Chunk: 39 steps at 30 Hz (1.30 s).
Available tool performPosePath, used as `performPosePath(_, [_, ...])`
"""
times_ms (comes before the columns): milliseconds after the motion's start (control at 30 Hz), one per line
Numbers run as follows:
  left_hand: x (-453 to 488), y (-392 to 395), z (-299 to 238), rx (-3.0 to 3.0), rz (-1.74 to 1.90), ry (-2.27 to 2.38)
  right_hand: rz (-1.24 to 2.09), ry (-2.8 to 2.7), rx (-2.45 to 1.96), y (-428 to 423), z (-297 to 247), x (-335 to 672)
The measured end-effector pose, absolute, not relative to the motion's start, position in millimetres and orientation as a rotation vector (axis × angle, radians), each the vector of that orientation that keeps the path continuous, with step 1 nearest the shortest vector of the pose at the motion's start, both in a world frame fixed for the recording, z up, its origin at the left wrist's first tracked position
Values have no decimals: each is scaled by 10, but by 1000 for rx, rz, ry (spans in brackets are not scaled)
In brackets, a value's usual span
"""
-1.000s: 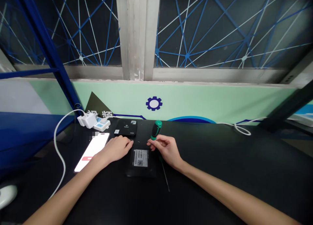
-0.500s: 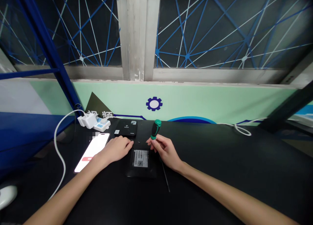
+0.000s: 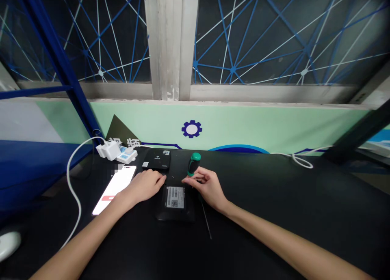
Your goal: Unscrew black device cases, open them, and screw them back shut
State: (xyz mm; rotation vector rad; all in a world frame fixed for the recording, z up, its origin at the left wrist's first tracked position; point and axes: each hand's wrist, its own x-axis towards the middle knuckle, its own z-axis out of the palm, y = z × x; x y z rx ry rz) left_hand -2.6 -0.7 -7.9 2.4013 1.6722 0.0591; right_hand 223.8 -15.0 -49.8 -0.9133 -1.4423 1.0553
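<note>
My right hand (image 3: 210, 188) pinches a screwdriver (image 3: 194, 164) with a green and black handle, low on the handle. It stands nearly upright, butt end up, over the upper right of a flat black device (image 3: 176, 215) with a white printed label (image 3: 175, 197). The screwdriver's tip is hidden by my fingers. My left hand (image 3: 149, 185) has its fingers bent together, their tips against the device's upper left corner. Partly under my right hand lies a thin metal rod (image 3: 206, 221) on the black table.
Left of my left hand lies a phone (image 3: 115, 188) with a lit screen. Behind are a second black device (image 3: 157, 159) and a white power strip (image 3: 126, 154) with a plug and a white cable (image 3: 70, 178). A white mouse (image 3: 9, 245) sits at the far left.
The screwdriver's handle has dropped slightly, and my right fingers have shifted their pinch on it. My left hand and the labelled device stay where they were.
</note>
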Motion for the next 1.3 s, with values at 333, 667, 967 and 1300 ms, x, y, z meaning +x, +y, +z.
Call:
performPosePath(333, [-33, -13, -74, 2400, 60, 1671, 897, -1547, -827, -134, -500, 2256])
performPosePath(667, [-35, -7, -83, 2404, 55, 1676, 677, -1677, -844, -165, -413, 2250])
performPosePath(967, [-31, -18, -59, 2405, 41, 1678, 698, -1629, -940, -144, -469, 2268])
performPosePath(1300, [-28, -6, -63, 2403, 35, 1680, 717, -1607, -947, -121, -509, 2287])
